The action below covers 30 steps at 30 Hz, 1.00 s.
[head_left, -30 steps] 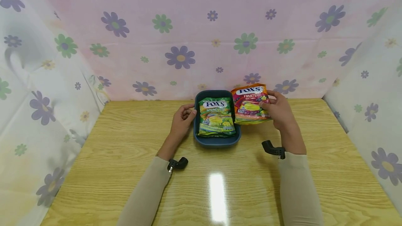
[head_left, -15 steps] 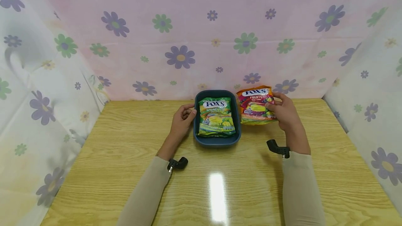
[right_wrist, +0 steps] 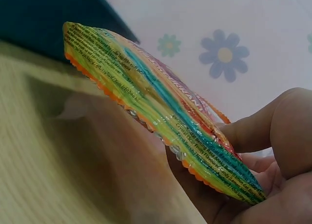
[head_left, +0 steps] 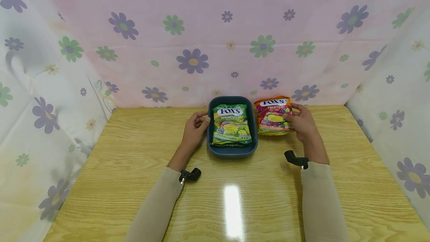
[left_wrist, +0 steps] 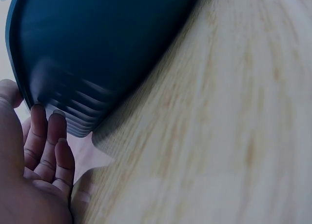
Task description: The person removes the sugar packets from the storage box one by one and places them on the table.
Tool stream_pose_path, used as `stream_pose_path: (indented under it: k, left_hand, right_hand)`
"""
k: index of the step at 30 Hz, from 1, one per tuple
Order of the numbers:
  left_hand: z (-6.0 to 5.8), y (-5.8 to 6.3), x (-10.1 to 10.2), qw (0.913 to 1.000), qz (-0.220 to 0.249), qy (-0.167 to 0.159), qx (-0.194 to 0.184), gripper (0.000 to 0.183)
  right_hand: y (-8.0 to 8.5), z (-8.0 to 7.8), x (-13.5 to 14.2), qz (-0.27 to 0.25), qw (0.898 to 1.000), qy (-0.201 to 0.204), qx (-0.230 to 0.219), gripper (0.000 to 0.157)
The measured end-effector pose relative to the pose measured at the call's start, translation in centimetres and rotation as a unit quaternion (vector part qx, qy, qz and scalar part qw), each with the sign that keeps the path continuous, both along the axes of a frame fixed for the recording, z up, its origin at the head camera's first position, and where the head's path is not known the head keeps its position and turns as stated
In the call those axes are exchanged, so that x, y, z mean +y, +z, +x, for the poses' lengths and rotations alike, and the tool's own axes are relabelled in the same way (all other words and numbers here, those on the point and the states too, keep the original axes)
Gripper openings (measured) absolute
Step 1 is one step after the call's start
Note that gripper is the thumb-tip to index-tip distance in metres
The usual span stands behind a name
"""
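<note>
A dark blue plastic container (head_left: 232,151) stands near the back of the table, with a green FOX'S Spring Tea candy bag (head_left: 231,126) lying in it. At its left side, my left hand (head_left: 195,130) holds the rim, fingers against the outer wall, as the left wrist view shows on the container (left_wrist: 97,43). To the right of the container, my right hand (head_left: 304,122) pinches a red and orange FOX'S Fruits candy bag (head_left: 273,117) by its right edge, thumb on the front. In the right wrist view the candy bag (right_wrist: 161,112) is tilted, its shadow on the table beneath.
The light wooden table (head_left: 141,160) ends at the back against a flowered cloth (head_left: 151,29), which also hangs on both sides. A black wrist mount (head_left: 190,175) sits on the left forearm and another black mount (head_left: 296,159) on the right.
My right hand has moved the Fruits candy bag rightward off the container's edge, then lowered it toward the table. The left hand, container and Spring Tea bag have stayed put.
</note>
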<state>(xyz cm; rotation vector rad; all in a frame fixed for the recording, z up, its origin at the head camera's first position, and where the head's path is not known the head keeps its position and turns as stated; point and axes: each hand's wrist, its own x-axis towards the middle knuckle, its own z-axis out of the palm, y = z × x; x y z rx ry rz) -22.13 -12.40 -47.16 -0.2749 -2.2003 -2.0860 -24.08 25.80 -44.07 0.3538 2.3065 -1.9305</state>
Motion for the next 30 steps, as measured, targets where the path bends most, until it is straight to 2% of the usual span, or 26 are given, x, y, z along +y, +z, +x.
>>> stream_pose_path:
  k: [6, 14, 22, 30]
  left_hand:
    - [0.0, 0.0, -0.1, 1.0000, -0.004, 0.000, 0.000, 0.039]
    - [0.0, -0.1, -0.3, 0.9999, -0.010, -0.001, 0.000, 0.039]
    - [-1.5, -2.8, -0.5, 0.9999, -0.014, 0.006, 0.008, 0.040]
    - [-1.7, -3.1, -0.5, 0.9998, -0.013, 0.011, 0.013, 0.036]
  right_hand:
    - [-1.3, -0.3, 0.3, -0.009, 1.000, 0.003, -0.002, 0.067]
    - [-2.1, -0.4, 0.2, -0.014, 1.000, 0.007, -0.005, 0.066]
    - [-2.7, -0.5, 0.1, -0.003, 1.000, 0.004, -0.011, 0.066]
    - [-3.0, -0.3, 0.3, 0.015, 1.000, 0.018, 0.002, 0.067]
